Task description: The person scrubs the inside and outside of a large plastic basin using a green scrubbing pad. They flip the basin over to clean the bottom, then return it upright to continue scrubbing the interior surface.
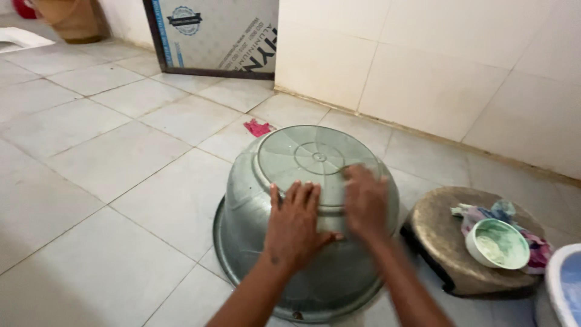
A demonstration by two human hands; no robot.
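Metal basin [305, 224] upside down on the tiled floor [109, 181], lower centre of frame, base facing up with ribbed concentric rings.

Left hand [295, 227] flat on the basin's near wall, fingers spread and pointing up toward the base rim, palm pressed on, grasping nothing. Right hand [365, 203] just right of it, on the basin at the base edge; motion-blurred, so can't tell if clenched round something or simply pressed flat. Possibly a scrubber under it, not resolvable. Thumb of the left hand nearly touching the right wrist area.

Right of the basin, lower right of frame: low round stool [442, 236], dark edge, worn top. On it a small white bowl [497, 243] with pale green paste inside, sitting against a crumpled multicolour cloth [532, 242]. Stool close beside the basin rim, contact unclear.

Far lower right corner: part of a blue and white tub [566, 284], cut off by the frame edge.

Above the basin, mid frame: small pink scrap [258, 128] on the floor, apart from the basin.

Top centre: door panel [218, 36] with dark frame. White tiled wall [436, 66] across upper right. Brown pot [69, 21] in upper left corner.
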